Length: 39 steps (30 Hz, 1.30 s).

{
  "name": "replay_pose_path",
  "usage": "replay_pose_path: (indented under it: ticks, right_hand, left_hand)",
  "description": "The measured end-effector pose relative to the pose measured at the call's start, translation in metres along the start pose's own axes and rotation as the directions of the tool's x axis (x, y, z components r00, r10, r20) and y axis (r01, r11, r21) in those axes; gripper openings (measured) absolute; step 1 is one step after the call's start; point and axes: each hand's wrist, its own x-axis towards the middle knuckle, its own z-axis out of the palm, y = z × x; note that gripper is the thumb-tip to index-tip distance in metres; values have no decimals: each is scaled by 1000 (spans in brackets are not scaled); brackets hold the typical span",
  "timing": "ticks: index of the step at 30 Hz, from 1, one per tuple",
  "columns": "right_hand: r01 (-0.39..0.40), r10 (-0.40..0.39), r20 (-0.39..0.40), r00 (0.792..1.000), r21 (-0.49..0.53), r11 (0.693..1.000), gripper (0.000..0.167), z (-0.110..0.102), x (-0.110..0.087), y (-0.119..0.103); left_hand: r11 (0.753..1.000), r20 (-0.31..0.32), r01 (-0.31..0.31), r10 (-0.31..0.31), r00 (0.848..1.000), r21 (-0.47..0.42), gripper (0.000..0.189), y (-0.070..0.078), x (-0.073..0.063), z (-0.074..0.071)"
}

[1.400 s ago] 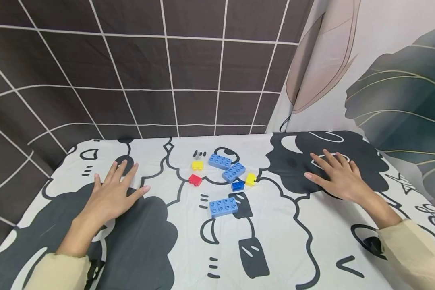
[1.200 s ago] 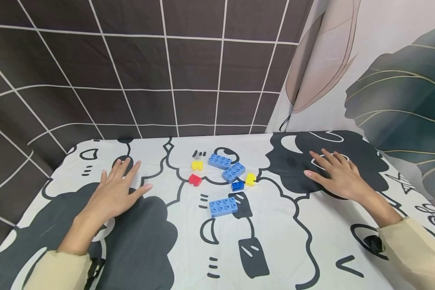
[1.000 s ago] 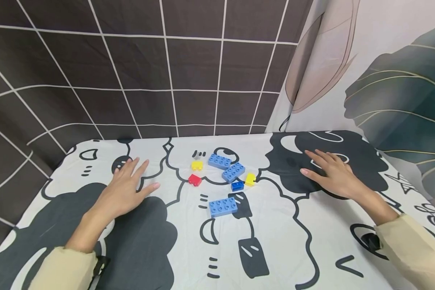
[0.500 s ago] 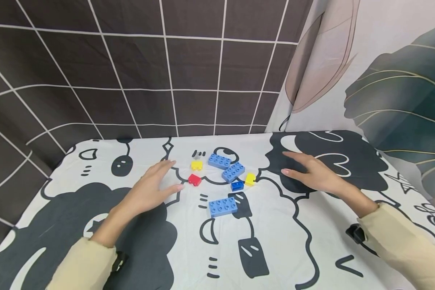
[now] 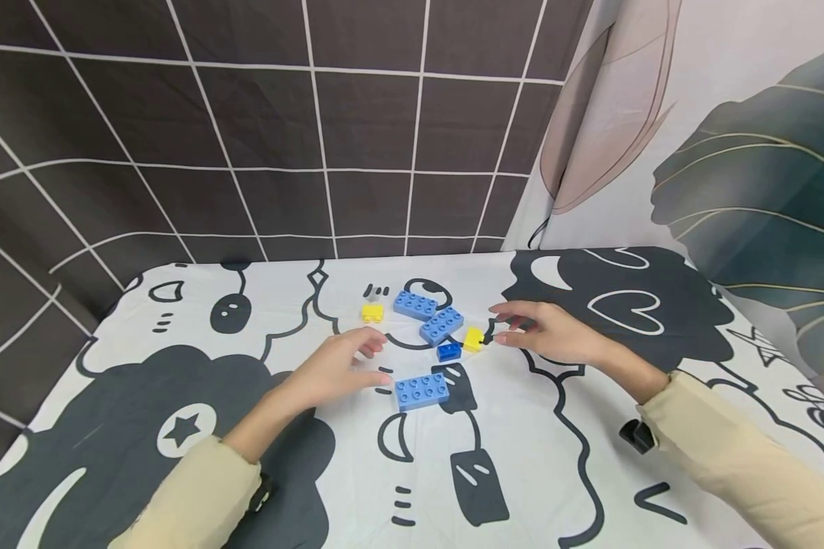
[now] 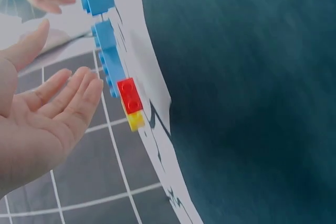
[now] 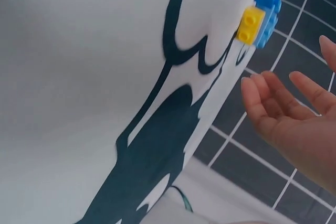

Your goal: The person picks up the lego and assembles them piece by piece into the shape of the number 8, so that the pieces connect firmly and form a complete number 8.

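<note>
1. we're seeing the l. hand (image 5: 333, 370) hovering just l. of ctr in the head view, gripping nothing: fingers are loosely bent, w/ a gap showing btwn them & the thumb.
2. we're finding the red brick (image 6: 129, 95) a bit l. of ctr in the left wrist view, studs facing that cam; it's lying on the cloth (image 5: 522, 435), apart from the fingers. in the head view the l. hand is hiding it.
3. we're spotting the r. hand (image 5: 552, 332) r. of ctr in the head view, also holding nothing, fingers slightly bent.
4. its thumb & fingertips are pointing at the r. yellow brick (image 5: 473, 339), which is sitting just r. of ctr; the right wrist view is showing it upper r., w/ a gap btwn brick & fingers.
5. just l. of that brick we're noting the small dk blue brick (image 5: 449, 351).
6. above it, the back blue brick (image 5: 415, 305) & mid blue brick (image 5: 442, 326) are lying very close; can't tell if touching.
7. the front blue brick (image 5: 422, 392) is lying below ctr, just r. of the l. thumb tip.
8. the l. yellow brick (image 5: 372, 313) is sitting upper l. of that group.
9. bkgd: a dk grid drape (image 5: 247, 114) is filling the upper l., a leaf curtain (image 5: 762, 191) the upper r.
</note>
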Motion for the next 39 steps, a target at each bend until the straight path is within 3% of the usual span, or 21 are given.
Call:
replay_pose_path:
  ticks: [8, 17, 28, 39]
  right_hand:
    - [47, -53, 89, 995, 65, 997, 43, 12, 14, -6]
    - [85, -98, 139, 985, 98, 992, 37, 25, 22, -12]
    - [107, -119, 161, 980, 79, 991, 33, 32, 27, -15]
    - [81, -118, 211, 970, 178, 981, 30, 34, 27, -19]
  left_hand:
    - [998, 75, -37, 41, 996, -48, 42, 5, 6, 10]
    - [999, 131, -1, 8, 991, -50, 37, 6, 9, 20]
    - [999, 151, -23, 26, 988, -24, 33, 7, 9, 22]
    - [1000, 152, -11, 13, 988, -17, 31, 7, 10, 23]
